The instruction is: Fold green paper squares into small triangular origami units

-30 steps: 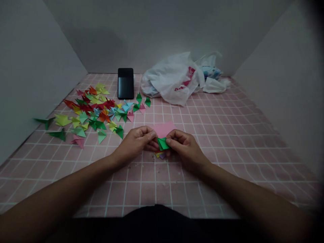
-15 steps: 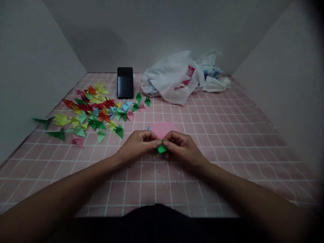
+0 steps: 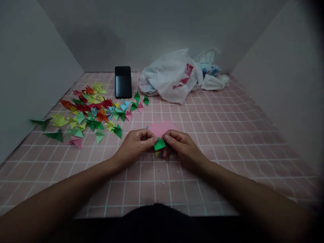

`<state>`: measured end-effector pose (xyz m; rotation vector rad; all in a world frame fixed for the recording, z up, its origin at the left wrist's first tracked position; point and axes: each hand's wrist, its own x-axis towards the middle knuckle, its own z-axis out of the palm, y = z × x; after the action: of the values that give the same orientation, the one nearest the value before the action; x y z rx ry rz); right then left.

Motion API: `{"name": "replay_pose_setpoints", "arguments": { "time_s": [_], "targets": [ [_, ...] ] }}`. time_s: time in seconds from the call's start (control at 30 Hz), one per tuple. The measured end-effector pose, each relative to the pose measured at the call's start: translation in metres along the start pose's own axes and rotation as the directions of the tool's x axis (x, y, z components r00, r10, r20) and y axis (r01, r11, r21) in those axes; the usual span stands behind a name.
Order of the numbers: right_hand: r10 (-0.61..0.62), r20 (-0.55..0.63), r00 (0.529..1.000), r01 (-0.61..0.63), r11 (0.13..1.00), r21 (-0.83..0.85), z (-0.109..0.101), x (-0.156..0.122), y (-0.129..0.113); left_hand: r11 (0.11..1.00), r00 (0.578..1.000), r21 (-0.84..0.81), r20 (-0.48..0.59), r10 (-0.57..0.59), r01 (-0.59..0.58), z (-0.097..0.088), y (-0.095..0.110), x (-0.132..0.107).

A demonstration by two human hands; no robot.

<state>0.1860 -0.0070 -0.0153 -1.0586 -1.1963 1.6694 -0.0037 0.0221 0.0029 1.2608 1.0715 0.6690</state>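
Note:
A small folded piece of green paper (image 3: 159,144) is held between my two hands above the table. My left hand (image 3: 138,143) pinches its left edge between thumb and fingers. On the other side, my right hand (image 3: 182,145) has its thumb and forefinger closed at the paper's right edge. Just beyond lies a pink sheet of paper (image 3: 163,127), partly covered by my fingers. Bits of yellow and other colours show beneath the green paper, too small to make out.
Many folded paper shapes in several colours (image 3: 93,125) spread over the left of the pink checked tablecloth (image 3: 217,135). A black phone (image 3: 123,82) lies behind them. White plastic bags (image 3: 172,76) rest against the back wall. Pale walls rise on three sides.
The fingers have drawn apart slightly, so more of the green paper shows between them. The whole view has shifted a little.

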Motion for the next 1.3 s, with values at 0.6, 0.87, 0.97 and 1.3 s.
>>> {"name": "replay_pose_setpoints", "arguments": {
  "time_s": [0.6,0.87,0.97,1.3],
  "targets": [
    [-0.046,-0.03,0.998,0.042,0.99,-0.136,0.0043,-0.0028,-0.0046,1.0,0.998,-0.011,0.065,0.022,-0.021,0.002,0.0014,-0.0029],
    [-0.052,-0.004,0.999,0.052,0.998,-0.046,0.0022,-0.0018,-0.0037,0.996,0.999,-0.091,0.015,0.028,-0.026,0.0038,-0.0023,-0.0031],
    [-0.036,-0.02,0.999,0.035,0.999,-0.027,0.003,-0.0007,-0.0031,0.992,1.0,-0.124,0.016,0.003,-0.001,0.0036,-0.004,-0.0019],
    [-0.058,-0.033,0.998,0.056,0.996,-0.071,0.0025,-0.0004,-0.0008,0.992,0.998,-0.122,0.061,0.015,-0.008,0.0026,-0.0041,-0.0021]
  ]
}}
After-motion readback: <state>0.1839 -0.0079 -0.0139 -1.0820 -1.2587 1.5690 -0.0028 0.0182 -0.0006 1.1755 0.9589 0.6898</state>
